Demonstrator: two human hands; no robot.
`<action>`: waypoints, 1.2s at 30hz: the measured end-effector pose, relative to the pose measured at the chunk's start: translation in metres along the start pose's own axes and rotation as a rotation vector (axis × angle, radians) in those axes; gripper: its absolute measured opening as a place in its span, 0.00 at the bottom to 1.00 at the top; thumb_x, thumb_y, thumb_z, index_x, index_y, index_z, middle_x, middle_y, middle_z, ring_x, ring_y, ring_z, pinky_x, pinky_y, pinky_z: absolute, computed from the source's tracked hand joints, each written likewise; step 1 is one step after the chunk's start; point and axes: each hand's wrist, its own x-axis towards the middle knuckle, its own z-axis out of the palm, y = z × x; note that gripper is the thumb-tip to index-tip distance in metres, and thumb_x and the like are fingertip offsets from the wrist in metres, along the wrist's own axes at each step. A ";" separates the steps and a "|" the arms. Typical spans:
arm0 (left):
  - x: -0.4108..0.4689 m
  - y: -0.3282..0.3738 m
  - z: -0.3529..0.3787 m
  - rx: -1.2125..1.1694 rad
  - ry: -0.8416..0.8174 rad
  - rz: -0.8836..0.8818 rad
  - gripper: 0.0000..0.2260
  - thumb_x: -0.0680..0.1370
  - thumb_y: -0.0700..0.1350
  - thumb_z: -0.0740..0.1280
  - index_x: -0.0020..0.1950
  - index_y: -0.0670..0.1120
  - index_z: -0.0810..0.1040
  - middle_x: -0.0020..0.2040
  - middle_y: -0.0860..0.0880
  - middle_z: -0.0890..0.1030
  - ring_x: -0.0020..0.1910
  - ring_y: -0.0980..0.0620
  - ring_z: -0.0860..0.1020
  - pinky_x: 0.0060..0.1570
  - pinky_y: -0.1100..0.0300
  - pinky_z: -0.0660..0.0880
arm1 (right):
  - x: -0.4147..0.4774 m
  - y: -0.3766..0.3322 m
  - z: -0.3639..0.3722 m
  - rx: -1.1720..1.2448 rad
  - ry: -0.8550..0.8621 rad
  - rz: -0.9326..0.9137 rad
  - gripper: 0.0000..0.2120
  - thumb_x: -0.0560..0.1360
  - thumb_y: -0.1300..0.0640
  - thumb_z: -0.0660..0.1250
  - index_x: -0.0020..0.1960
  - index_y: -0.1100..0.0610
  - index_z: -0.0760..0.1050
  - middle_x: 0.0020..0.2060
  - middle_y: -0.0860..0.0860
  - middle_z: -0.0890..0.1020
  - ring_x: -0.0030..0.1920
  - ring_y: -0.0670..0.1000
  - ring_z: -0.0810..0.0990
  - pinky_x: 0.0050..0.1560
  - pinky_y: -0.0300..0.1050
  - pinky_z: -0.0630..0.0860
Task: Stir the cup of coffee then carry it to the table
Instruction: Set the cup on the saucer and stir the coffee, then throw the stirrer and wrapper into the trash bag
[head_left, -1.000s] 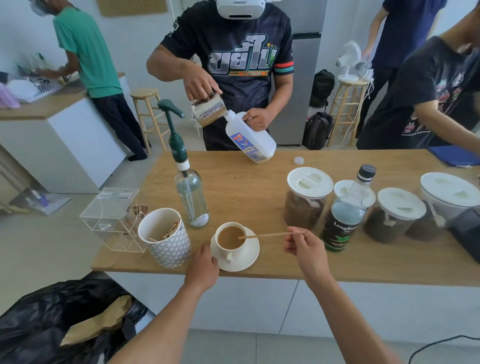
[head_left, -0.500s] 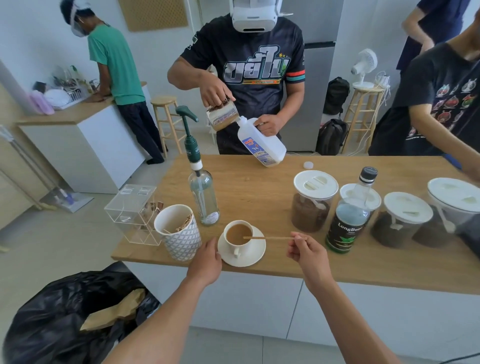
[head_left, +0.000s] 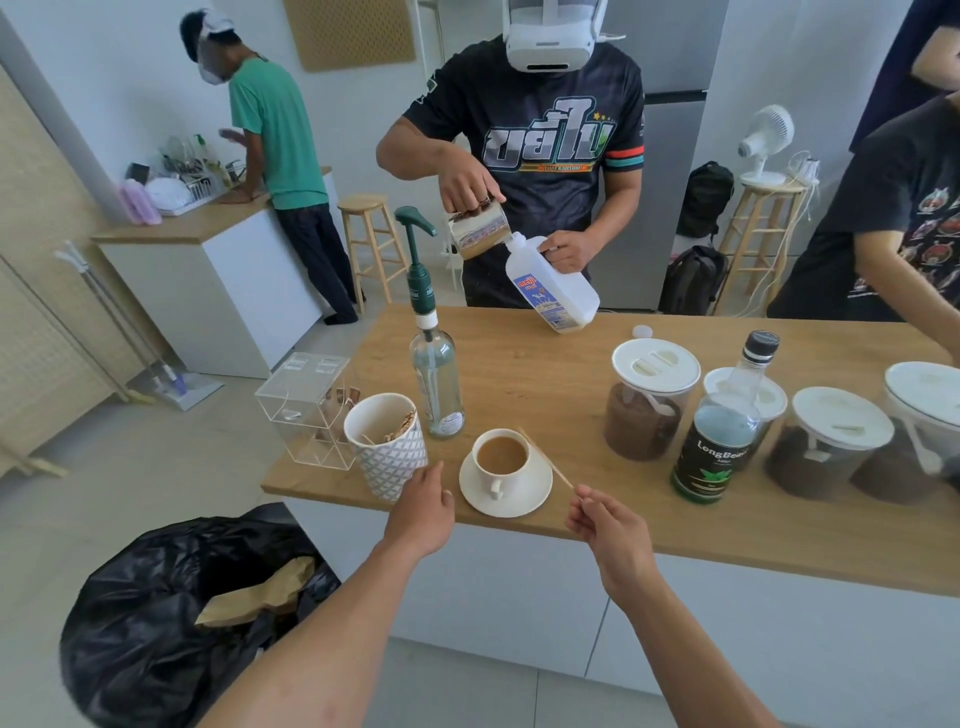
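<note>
Right hand (head_left: 605, 525) pinches wooden stirrer (head_left: 548, 462) at coffee cup's (head_left: 511, 475) 3 o'clock; left hand (head_left: 423, 512) relaxed, empty, at saucer's (head_left: 535, 496) 9 o'clock.

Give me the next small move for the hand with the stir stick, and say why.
Probably set the stir stick aside. The right hand pinches its near end, and its tip seems to sit by the right rim of the coffee cup, out of the coffee. The left hand hovers open beside the saucer, so freeing the right would let both lift it.
</note>
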 end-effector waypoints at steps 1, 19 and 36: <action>-0.003 -0.001 -0.001 -0.009 0.004 0.000 0.23 0.83 0.45 0.54 0.79 0.45 0.57 0.78 0.46 0.60 0.76 0.47 0.60 0.71 0.51 0.63 | -0.002 0.002 0.002 -0.004 -0.009 0.005 0.09 0.80 0.68 0.60 0.56 0.67 0.78 0.41 0.59 0.80 0.42 0.55 0.79 0.53 0.51 0.79; -0.046 -0.055 -0.067 -0.097 0.320 0.033 0.11 0.81 0.48 0.58 0.42 0.46 0.73 0.36 0.49 0.79 0.37 0.47 0.76 0.38 0.50 0.73 | -0.035 0.028 0.134 -0.200 -0.335 0.002 0.06 0.80 0.69 0.60 0.53 0.64 0.75 0.38 0.55 0.79 0.37 0.49 0.80 0.45 0.42 0.81; -0.102 -0.252 -0.099 -0.273 0.400 -0.388 0.05 0.81 0.44 0.62 0.46 0.49 0.75 0.36 0.47 0.81 0.37 0.47 0.79 0.39 0.48 0.79 | -0.064 0.141 0.292 -0.752 -0.635 0.035 0.07 0.79 0.64 0.61 0.46 0.56 0.76 0.36 0.50 0.77 0.35 0.47 0.74 0.40 0.41 0.75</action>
